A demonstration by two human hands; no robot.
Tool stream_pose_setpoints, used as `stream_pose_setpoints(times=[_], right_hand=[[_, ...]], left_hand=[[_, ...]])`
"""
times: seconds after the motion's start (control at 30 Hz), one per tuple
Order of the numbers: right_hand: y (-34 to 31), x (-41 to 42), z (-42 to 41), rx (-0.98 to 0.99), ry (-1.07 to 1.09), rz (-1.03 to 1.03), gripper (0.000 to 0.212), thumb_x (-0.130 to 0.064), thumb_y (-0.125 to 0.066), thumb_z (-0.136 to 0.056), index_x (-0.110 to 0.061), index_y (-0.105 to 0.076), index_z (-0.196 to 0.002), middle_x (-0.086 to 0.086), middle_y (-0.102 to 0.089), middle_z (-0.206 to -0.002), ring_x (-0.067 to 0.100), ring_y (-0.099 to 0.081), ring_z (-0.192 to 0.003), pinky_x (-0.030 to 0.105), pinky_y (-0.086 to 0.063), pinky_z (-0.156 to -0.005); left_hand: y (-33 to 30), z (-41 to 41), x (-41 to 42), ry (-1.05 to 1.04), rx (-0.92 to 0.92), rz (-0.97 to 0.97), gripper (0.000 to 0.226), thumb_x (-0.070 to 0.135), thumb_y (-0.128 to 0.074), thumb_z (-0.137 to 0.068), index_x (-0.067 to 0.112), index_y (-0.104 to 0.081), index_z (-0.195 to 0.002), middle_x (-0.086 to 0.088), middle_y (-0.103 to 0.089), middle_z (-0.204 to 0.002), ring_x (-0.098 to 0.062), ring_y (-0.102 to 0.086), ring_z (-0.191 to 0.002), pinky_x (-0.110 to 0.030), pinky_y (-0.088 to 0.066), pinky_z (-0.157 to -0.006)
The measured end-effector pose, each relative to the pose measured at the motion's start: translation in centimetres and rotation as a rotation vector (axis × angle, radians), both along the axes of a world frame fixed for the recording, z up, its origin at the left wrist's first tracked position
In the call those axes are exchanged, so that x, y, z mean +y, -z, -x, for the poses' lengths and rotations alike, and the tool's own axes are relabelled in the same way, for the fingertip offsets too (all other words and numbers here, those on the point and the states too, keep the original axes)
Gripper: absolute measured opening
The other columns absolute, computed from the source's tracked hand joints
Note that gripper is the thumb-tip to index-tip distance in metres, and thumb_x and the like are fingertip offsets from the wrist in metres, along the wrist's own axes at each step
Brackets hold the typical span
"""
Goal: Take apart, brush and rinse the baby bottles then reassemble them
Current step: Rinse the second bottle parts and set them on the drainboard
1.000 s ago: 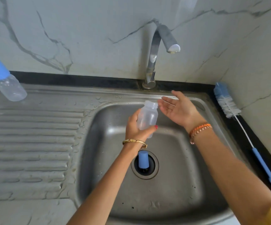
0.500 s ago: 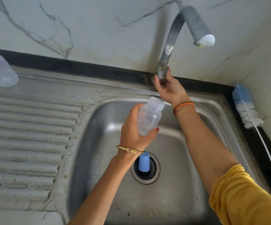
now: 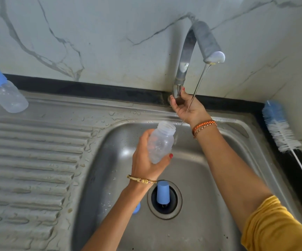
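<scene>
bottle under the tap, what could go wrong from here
1. The water stream falls just right of the open bottle in the left hand, so it may miss the mouth unless the bottle shifts.
2. The blue cap stands in the drain; it could block draining.
3. The right hand grips the tap base, and the stream runs across it, so water may splash.
</scene>
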State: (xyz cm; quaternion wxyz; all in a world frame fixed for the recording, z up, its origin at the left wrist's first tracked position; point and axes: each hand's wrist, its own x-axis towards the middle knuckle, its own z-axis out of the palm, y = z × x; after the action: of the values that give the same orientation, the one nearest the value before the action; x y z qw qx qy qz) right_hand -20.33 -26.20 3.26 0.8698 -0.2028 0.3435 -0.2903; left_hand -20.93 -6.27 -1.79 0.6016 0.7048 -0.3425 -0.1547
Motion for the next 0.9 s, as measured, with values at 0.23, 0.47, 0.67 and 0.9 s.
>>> stream_pose_setpoints(times=[0.23, 0.47, 0.67, 0.9], right_hand=[[-0.1, -0.2, 0.0, 0.006, -0.01, 0.009, 0.012, -0.012, -0.061, -0.087, -0.002, -0.058, -0.081, 0.015, -0.053, -0.102, 0.025, -0.053, -0.103, 0.026, -0.057, -0.053], [-0.7, 0.1, 0.3, 0.008, -0.024, 0.017, 0.012, -0.012, -0.062, -0.087, -0.001, -0.056, -0.088, 0.014, -0.054, -0.088, 0.022, -0.055, -0.082, 0.024, -0.055, -0.046], [-0.8, 0.5, 2.3, 0.139, -0.158, 0.209, 0.027, -0.029, -0.062, -0.087, -0.005, -0.058, -0.1, 0.012, -0.058, -0.101, 0.02, -0.058, -0.09, 0.032, -0.054, -0.081], [-0.1, 6.0, 7.5, 0.428, -0.378, 0.637, 0.054, -0.059, -0.033, -0.09, -0.018, -0.06, -0.113, 0.004, -0.066, -0.111, 0.017, -0.063, -0.1, 0.03, -0.048, -0.089]], left_hand=[[1.3, 0.3, -0.3, 0.004, -0.025, -0.025, 0.055, 0.025, -0.073, -0.061, 0.044, -0.041, -0.102, 0.022, -0.054, -0.101, 0.01, -0.053, -0.091, -0.005, -0.042, -0.068], [1.6, 1.1, -0.5, 0.004, -0.023, -0.039, 0.059, 0.023, -0.075, -0.062, 0.042, -0.039, -0.106, 0.019, -0.055, -0.102, 0.012, -0.053, -0.091, -0.004, -0.043, -0.069], [0.1, 2.2, -2.7, -0.003, 0.082, 0.019, 0.055, 0.025, -0.071, -0.062, 0.042, -0.038, -0.103, 0.02, -0.052, -0.101, 0.014, -0.053, -0.088, -0.004, -0.042, -0.068], [0.5, 2.9, -4.7, 0.033, 0.075, -0.012, 0.068, 0.048, -0.068, -0.055, 0.032, -0.049, -0.119, 0.01, -0.054, -0.111, -0.001, -0.049, -0.109, -0.017, -0.046, -0.087]])
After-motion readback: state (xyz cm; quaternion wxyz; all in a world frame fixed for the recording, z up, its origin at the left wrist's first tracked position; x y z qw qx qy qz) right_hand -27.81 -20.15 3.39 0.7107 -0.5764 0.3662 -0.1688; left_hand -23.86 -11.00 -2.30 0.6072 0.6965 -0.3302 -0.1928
